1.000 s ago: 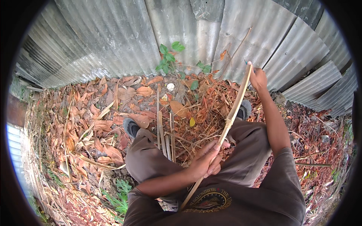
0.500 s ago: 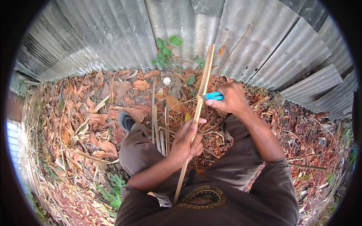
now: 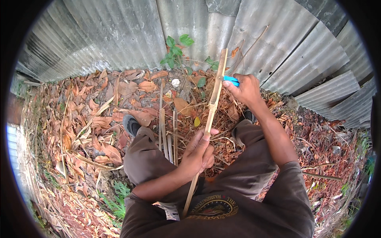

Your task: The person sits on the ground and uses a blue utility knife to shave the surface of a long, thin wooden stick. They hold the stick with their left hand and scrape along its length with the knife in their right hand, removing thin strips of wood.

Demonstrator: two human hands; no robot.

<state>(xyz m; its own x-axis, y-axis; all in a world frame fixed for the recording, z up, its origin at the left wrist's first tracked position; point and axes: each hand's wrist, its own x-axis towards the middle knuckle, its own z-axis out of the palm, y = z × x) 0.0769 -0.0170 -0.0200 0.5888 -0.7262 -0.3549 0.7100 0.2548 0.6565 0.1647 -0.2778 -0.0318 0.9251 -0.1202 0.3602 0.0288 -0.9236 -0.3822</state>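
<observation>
A long split bamboo strip runs from my lap up and slightly right, with a rough node partway along it. My left hand is closed round its lower half, thumb along the top. My right hand grips a blue-handled utility knife against the strip's right edge, above the node. The knife's blade is mostly hidden at the strip. Between my feet several more bamboo strips lie on the ground, left of the one I hold.
Dry brown leaves cover the ground. A corrugated metal fence curves across the far side, with a green plant at its foot. A thin stick leans on the metal. Another green plant grows at my left.
My right hand has slid the knife up along the strip, from the node toward the far end. My left hand keeps its hold in nearly the same place.
</observation>
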